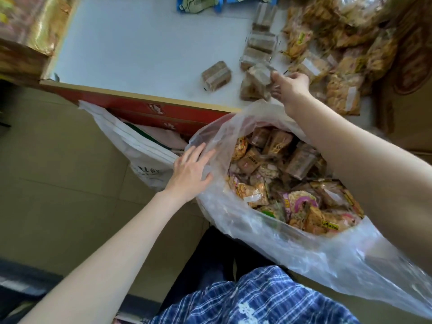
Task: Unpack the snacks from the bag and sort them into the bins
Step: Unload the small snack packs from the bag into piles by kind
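Pale blue-white tabletop [131, 43] up top, tan tiled floor [46, 160] below it, and a red cardboard box [149, 108] tucked under the table's near edge with some white print on it that's too small and blurry to read. The left hand [190, 170] is spread flat, fingers straight and relaxed, pressing on the left rim of the big clear plastic bag [304, 249], not gripping anything. The right hand [291, 86] is stretched out over the table and pinching a brown snack pack [256, 84] in clear wrap by its upper right corner; the pack is blurred, tilted, long side running roughly down-left from the fingers, just over the table's near edge. The bag sits between the two arms with its mouth wide open toward the camera, stuffed with snack packets [292, 181] lying every which way: brown blocks toward the far side, yellow, pink and green printed ones nearer. Their labels have writing but I can't make any of it out. On the table there's a single brown block [216, 76] off on its own, a short row of similar blocks [259, 43] running away from the camera, and a heap of golden-brown packs [339, 57] with white stickers on the right. A white sack [140, 148] with faint dark lettering, unreadable, leans beside the box. Blue plaid fabric [268, 298] shows at the bottom.
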